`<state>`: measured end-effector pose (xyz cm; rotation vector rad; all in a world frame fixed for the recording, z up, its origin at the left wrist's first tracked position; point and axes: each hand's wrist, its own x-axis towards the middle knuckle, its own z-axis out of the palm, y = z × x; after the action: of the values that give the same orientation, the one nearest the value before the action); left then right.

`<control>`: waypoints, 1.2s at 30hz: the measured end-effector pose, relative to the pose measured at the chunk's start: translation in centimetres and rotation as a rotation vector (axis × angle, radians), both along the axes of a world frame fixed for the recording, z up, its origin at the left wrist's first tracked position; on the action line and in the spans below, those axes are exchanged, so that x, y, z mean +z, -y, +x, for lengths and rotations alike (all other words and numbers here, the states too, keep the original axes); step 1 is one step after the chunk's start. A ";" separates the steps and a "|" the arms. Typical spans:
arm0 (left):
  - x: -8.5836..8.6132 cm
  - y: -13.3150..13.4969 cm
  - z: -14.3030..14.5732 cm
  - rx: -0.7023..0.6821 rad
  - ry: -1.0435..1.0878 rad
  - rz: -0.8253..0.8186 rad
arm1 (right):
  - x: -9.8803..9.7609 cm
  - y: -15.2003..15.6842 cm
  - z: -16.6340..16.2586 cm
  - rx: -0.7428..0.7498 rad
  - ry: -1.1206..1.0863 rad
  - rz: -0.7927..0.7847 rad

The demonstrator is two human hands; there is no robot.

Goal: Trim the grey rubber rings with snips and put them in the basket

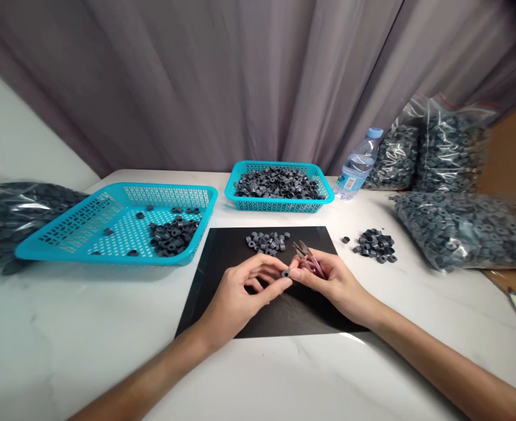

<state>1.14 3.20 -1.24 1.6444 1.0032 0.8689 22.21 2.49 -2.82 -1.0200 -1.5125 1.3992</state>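
Over a black mat (223,245), my left hand (240,292) pinches a small grey ring (285,273) between thumb and fingertips. My right hand (328,280) meets it at the same ring and holds small pink-handled snips (307,257), blades pointing away. A little pile of grey rings (267,242) lies on the mat just beyond my fingers.
A turquoise basket (109,225) with some rings stands at left, and another full one (279,187) at the back. Another ring pile (375,245) sits right of the mat. A water bottle (358,166) and clear bags of rings (464,228) lie at right; one more bag (12,216) at far left.
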 end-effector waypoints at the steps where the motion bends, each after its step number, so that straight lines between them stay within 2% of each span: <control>1: 0.1 0.0 0.0 0.001 0.008 -0.007 | 0.0 0.0 0.0 0.002 0.000 0.001; 10: 0.8 0.0 -0.1 -0.036 0.029 -0.038 | 0.0 0.0 0.1 0.011 0.007 0.014; 23: 0.5 -0.1 -0.1 -0.035 0.041 -0.050 | 0.0 -0.1 -0.1 0.005 0.015 0.023; 30: -0.3 -0.2 -0.1 0.000 0.069 -0.083 | 0.1 0.0 -0.1 0.021 0.000 0.039; 36: 0.3 -0.3 -0.1 -0.013 0.076 -0.061 | 0.1 0.0 -0.1 0.055 -0.017 0.003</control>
<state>1.06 3.51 -0.93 1.5534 0.9568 0.8774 22.14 2.46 -2.73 -0.9691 -1.5405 1.4394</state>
